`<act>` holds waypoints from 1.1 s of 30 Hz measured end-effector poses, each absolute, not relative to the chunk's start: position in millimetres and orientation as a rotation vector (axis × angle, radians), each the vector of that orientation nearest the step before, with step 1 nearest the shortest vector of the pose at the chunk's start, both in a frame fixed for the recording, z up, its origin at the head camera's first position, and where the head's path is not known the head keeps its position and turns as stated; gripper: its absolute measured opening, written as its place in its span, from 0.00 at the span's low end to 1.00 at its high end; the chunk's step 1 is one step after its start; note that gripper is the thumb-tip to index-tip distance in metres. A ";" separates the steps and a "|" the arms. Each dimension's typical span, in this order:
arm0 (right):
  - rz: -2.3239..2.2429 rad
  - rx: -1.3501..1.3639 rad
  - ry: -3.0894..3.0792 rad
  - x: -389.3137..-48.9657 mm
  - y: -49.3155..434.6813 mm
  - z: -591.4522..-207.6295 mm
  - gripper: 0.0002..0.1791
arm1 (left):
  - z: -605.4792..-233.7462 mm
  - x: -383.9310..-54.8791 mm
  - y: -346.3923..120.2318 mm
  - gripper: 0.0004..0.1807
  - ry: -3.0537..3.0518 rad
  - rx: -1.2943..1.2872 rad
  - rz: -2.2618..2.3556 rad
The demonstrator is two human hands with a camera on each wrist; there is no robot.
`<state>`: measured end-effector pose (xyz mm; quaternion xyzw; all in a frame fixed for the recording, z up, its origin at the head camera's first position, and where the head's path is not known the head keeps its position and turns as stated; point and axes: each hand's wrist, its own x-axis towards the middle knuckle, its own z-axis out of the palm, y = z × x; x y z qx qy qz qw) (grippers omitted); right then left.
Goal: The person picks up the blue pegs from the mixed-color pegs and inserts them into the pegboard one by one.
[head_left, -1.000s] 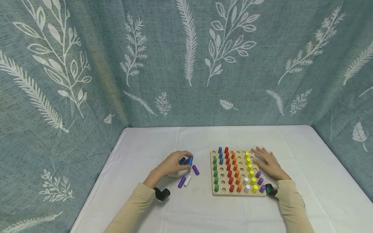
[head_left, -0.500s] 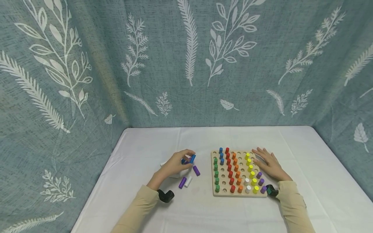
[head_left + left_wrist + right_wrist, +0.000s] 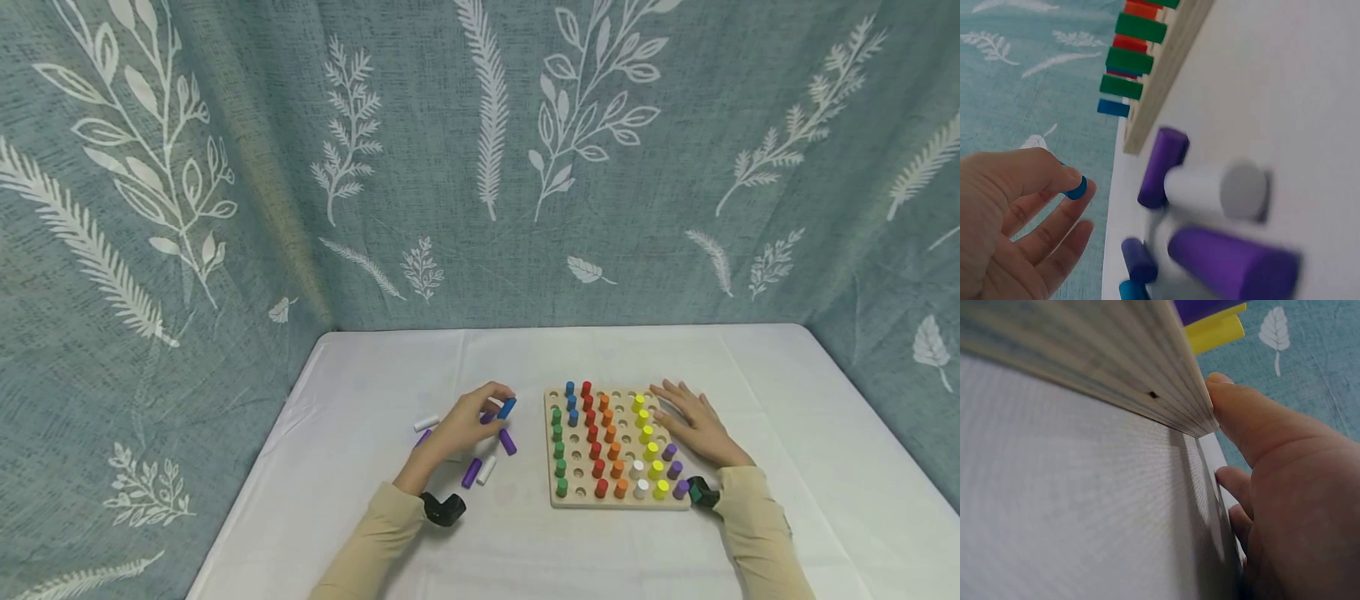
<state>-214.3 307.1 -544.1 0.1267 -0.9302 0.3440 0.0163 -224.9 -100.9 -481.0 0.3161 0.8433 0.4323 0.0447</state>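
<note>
A blue peg [image 3: 507,408] is pinched between the thumb and fingers of my left hand [image 3: 467,423], raised over the loose pegs. In the left wrist view only the end of this blue peg [image 3: 1076,189] shows past the thumb. To the right lies a wooden pegboard [image 3: 622,502] with upright pegs in green, blue, red, orange, white, yellow and purple. My right hand [image 3: 701,427] rests at its right edge, fingers spread. In the right wrist view the thumb [image 3: 1235,403] touches the side of the board [image 3: 1191,394].
Loose pegs lie around my left hand: a purple peg [image 3: 507,442], another purple peg [image 3: 472,473], a white peg [image 3: 487,470] and a farther white peg [image 3: 427,423]. The left wrist view also shows a blue peg [image 3: 1132,290] on the white cloth.
My left hand has moved right toward the pegboard with the blue peg, uncovering a white and a purple peg behind it. The right hand has stayed in place.
</note>
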 end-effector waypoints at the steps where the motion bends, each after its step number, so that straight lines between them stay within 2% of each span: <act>1: 1.068 0.393 -2.894 -214.5 307.1 -544.5 0.31 | -476.8 -221.9 -98.1 0.23 2.568 0.962 1.340; 11: 1.061 0.379 -2.902 -214.8 308.1 -546.7 0.32 | -482.1 -223.0 -75.6 0.20 2.510 0.869 1.419; 33: 1.070 0.384 -2.886 -213.5 305.7 -543.6 0.32 | -482.1 -216.2 -43.6 0.19 2.467 0.906 1.472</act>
